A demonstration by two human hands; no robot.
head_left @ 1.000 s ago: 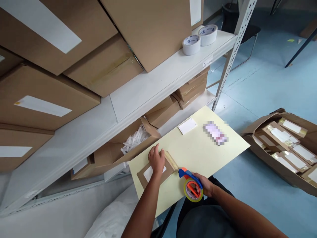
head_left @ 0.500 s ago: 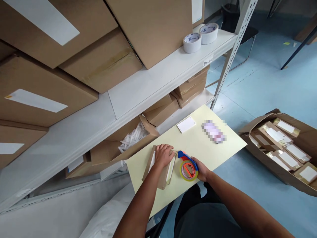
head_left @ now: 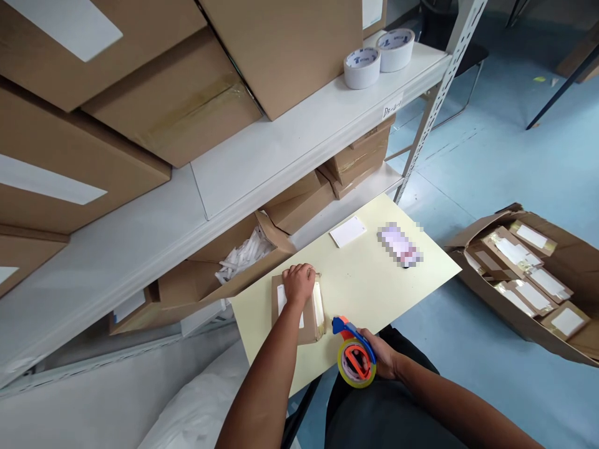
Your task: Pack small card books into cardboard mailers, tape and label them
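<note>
A small brown cardboard box [head_left: 311, 322] with a white label lies on the pale yellow table [head_left: 365, 293]. My left hand [head_left: 299, 284] presses down on its far end, fingers curled over the edge. A strip of clear tape runs along the box's right side. My right hand [head_left: 384, 353] grips a blue and orange tape dispenser [head_left: 354, 357] with a yellowish roll, held just off the box's near right corner at the table's front edge.
A white card [head_left: 347, 231] and a blurred pink item [head_left: 400, 245] lie further out on the table. White shelving [head_left: 281, 149] holds large cartons and two tape rolls [head_left: 377, 58]. An open carton of small taped boxes [head_left: 528, 277] sits on the blue floor at right.
The box was turned and laid flat lengthwise. My right hand pulled the dispenser back along the box's right side toward me, leaving tape. My left hand shifted to the box's far end.
</note>
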